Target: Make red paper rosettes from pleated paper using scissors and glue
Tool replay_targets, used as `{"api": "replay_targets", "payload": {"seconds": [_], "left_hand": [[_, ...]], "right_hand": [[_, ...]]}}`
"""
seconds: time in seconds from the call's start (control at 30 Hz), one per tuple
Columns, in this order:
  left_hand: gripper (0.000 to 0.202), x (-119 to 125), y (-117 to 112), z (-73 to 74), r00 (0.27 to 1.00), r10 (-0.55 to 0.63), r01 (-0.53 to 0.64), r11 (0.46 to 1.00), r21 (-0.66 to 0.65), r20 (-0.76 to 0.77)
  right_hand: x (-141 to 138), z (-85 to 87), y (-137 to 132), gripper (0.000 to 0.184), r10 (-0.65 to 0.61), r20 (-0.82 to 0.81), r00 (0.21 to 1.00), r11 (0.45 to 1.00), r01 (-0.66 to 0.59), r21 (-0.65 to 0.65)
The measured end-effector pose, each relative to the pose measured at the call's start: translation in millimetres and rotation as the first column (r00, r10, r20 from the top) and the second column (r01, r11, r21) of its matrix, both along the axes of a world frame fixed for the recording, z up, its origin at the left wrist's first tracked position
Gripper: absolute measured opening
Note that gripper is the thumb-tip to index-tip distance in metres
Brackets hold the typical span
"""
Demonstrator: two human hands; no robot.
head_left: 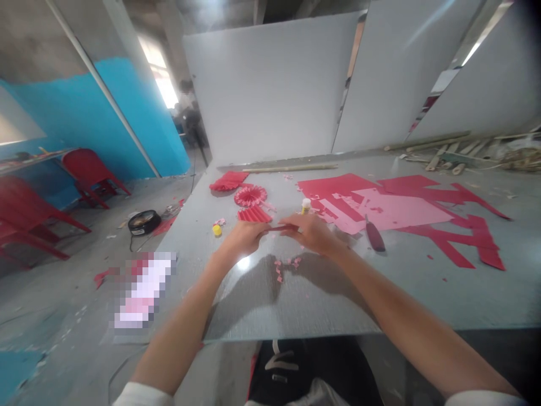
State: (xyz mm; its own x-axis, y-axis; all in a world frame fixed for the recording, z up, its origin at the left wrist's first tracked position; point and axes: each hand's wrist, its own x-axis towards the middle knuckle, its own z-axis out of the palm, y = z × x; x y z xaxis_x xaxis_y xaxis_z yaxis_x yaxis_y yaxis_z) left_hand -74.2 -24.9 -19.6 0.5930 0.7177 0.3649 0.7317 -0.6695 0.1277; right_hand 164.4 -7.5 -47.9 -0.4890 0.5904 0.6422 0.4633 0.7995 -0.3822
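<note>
Both hands meet over the middle of the table (262, 304). My left hand (247, 237) pinches one end of a narrow folded strip of red paper (275, 228). The other end is in the fingers of my right hand (313, 231). Just beyond my left hand lies a pleated red paper piece (254, 214), with a round pleated paper rosette (251, 195) behind it. An uncapped glue stick (305, 206) stands behind my right hand. Its yellow cap (217, 230) sits to the left. Pink paper scraps (279, 270) are scattered below my hands.
To the right lie red paper sheets (338, 183), a pink sheet (406, 210) and a dark-red-handled tool (374, 235). A bamboo stick (291, 168) lies along the back, near a white panel (274, 96). Red chairs (91, 175) stand left, beyond a round black object (144, 222) on the floor.
</note>
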Motion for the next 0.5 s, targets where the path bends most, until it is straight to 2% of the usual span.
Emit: {"api": "replay_targets", "payload": {"seconds": [0.13, 0.37, 0.5], "left_hand": [[0.021, 3, -2, -1.8, 1.0, -0.015, 0.015, 0.998, 0.061, -0.002], [0.023, 7, 1, -15.7, 0.99, -0.097, 0.084, 0.988, 0.127, 0.099], [0.024, 5, 1, -14.8, 0.982, -0.132, 0.115, 0.986, 0.123, 0.132]], "right_hand": [[-1, -1.5, -2, 0.026, 0.035, 0.053, 0.998, 0.999, -0.035, 0.004], [-5, -3.9, -7, 0.025, 0.018, 0.068, 0.998, 1.0, -0.018, -0.001], [-6, -4.3, -8, 0.029, 0.036, 0.11, 0.993, 0.999, -0.037, 0.007]]}}
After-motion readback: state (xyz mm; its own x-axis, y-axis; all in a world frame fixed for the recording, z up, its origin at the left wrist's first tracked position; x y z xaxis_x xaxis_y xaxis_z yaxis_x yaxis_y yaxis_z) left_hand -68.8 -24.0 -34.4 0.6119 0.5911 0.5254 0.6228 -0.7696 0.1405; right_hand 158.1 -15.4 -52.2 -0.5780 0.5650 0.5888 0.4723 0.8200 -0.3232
